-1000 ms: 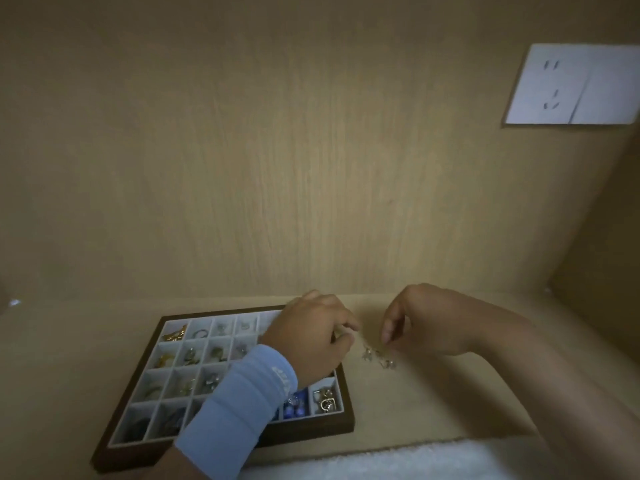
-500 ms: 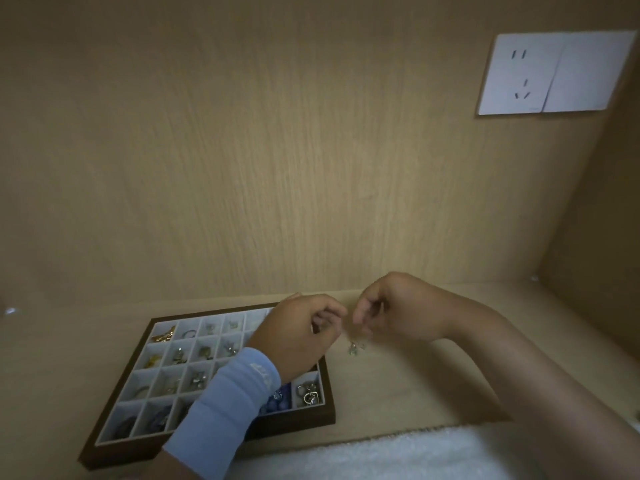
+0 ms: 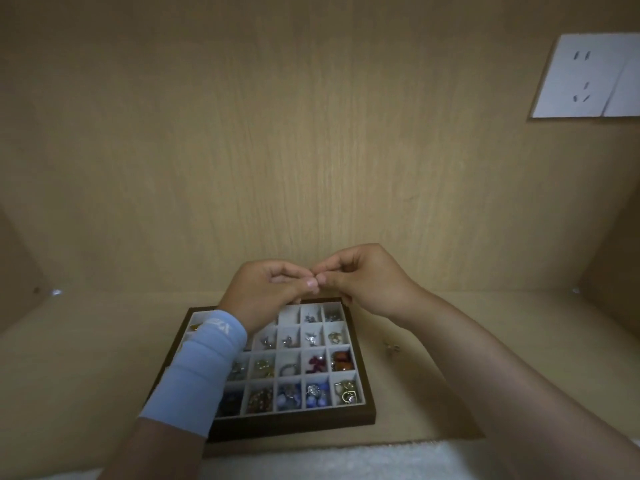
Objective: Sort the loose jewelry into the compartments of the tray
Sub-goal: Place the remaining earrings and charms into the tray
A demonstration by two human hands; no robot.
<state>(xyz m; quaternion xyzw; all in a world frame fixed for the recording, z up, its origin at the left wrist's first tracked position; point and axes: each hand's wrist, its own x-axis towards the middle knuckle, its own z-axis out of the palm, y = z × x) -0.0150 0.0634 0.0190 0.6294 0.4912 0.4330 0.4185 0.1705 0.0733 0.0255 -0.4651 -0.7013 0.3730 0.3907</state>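
left hand (image 3: 266,292) and right hand (image 3: 367,282) hovering together above the far edge of the tray (image 3: 294,419), fingers (image 3: 311,282) curling in, thumb and forefinger tips of both hands meeting in a pinch; cannot tell whether anything is held between them, too small to make out. tray sitting on the bench (image 3: 86,358), most compartments holding sorted pieces. one small loose jewelry piece (image 3: 391,348) lying on the bench near the tray's right side, not touching it. pale blue wristband (image 3: 201,372) sitting on the left forearm
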